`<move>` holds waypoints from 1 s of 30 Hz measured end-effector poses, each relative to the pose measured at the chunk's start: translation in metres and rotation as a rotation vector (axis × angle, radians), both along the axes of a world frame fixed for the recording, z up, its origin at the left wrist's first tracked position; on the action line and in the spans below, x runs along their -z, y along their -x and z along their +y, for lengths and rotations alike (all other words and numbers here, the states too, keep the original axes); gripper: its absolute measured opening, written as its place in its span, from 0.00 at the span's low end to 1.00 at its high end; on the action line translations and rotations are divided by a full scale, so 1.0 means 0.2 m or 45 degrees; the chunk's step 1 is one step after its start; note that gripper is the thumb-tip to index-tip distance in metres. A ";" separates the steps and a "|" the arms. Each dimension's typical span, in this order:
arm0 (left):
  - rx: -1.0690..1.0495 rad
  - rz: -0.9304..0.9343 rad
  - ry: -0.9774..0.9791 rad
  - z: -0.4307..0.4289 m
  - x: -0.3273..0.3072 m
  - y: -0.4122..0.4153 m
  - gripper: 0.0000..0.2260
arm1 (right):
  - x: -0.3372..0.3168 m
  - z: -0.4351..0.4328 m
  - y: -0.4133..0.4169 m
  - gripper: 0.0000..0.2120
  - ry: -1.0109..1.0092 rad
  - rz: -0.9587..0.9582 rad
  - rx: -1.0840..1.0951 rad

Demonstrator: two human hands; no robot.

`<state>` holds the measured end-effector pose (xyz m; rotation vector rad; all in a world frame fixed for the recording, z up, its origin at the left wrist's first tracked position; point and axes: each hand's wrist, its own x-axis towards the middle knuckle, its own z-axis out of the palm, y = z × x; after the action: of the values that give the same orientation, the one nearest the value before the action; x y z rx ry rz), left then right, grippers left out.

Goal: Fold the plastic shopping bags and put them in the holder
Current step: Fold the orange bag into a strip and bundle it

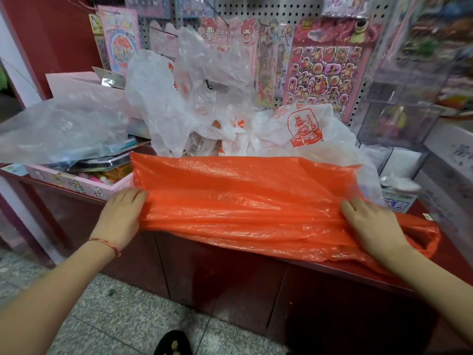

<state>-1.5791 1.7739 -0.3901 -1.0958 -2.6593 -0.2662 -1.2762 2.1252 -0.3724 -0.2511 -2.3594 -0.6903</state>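
An orange plastic bag (245,201) lies stretched flat across the red counter (358,271), its handles trailing off to the right. My left hand (122,216) grips the bag's left end, fingers tucked under the plastic. My right hand (371,226) presses flat on the bag near the handle end. Behind it lies a heap of crumpled white and clear bags (204,103), one with an orange print (304,128). I cannot see a holder.
A pink box (69,181) of stationery under a clear plastic sheet (56,126) stands at the left. A pegboard with sticker packs (325,70) rises behind. Clear acrylic cases (399,124) stand at the right. A black shoe (172,343) is on the speckled floor.
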 end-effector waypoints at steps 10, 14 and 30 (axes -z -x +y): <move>0.468 0.065 0.102 0.40 -0.06 -0.37 0.25 | -0.10 -0.09 0.04 0.21 0.204 -0.110 0.020; 0.440 0.007 0.102 0.41 -0.02 -0.36 0.26 | -0.01 -0.27 0.14 0.19 0.277 -0.186 -0.141; 0.319 0.107 0.165 0.43 0.09 -0.37 0.40 | 0.12 -0.46 0.15 0.17 0.001 -0.389 -0.403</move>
<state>-1.5060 1.8603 -0.4080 -1.4498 -2.4941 -0.0913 -1.3061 2.0340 -0.3964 0.2420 -2.6054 -0.6068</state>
